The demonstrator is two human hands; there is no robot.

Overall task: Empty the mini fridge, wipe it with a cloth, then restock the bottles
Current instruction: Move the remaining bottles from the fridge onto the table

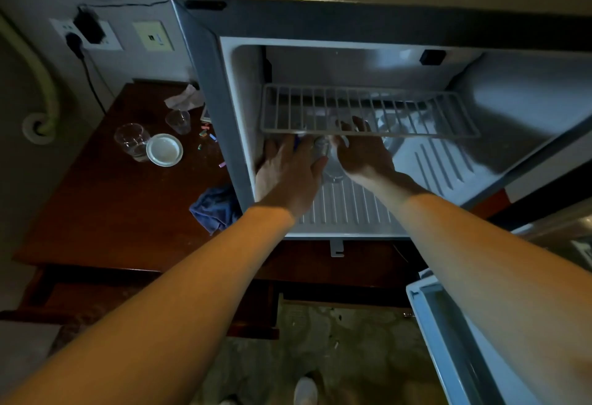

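The mini fridge [243, 90] stands open on a dark wooden table [105, 212]. Both my hands reach inside it, under the white wire shelf [368, 130]. A clear plastic bottle [331, 164] sits on the ribbed fridge floor [349, 212] between them. My left hand [288, 174] lies left of the bottle with fingers stretched out, and something blue shows at its fingertips. My right hand [362, 151] is to the right, fingers spread, thumb beside the bottle. More clear bottles [389, 124] show dimly behind the shelf. A blue cloth [214, 209] lies crumpled on the table by the fridge's left corner.
On the table left of the fridge are two clear cups [133, 140], a white lid [164, 149], crumpled paper [185, 98] and small coloured scraps. The fridge door [448, 340] hangs open at lower right. Wall sockets with a plug and cable [85, 36] are behind.
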